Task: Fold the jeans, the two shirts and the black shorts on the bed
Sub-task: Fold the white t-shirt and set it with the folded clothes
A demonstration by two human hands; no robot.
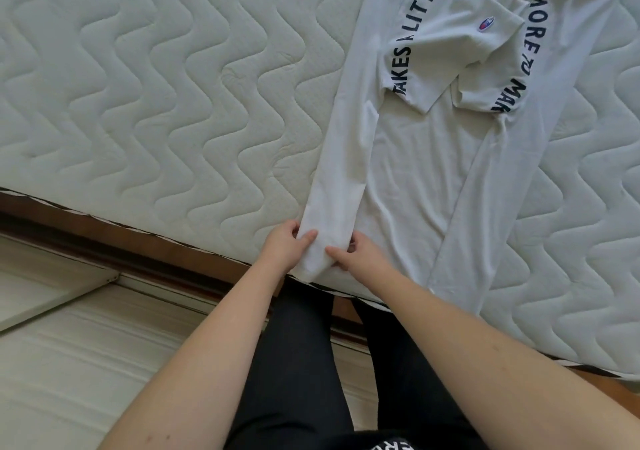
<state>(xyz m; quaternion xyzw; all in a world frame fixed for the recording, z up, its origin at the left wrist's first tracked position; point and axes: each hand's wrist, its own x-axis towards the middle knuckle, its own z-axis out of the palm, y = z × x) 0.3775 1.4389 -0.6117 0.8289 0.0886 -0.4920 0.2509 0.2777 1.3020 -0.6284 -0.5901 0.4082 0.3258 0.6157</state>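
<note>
Both hands pinch the near hem corner of the white shirt — the left hand on its outer edge, the right hand just beside it, thumbs on top of the cloth. The shirt lies lengthwise on the bed, its sides and printed sleeves already folded inward. The step in hand seems to be tidying that long side fold; next, probably, the hem goes up toward the collar — evenly, without skewing. No other garments show.

Pale quilted mattress with that wavy stitched pattern takes up most of the view, sitting on a dark brown wooden bed frame. Below it there's a light wood-look floor, with a flat white board lying near the frame.
</note>
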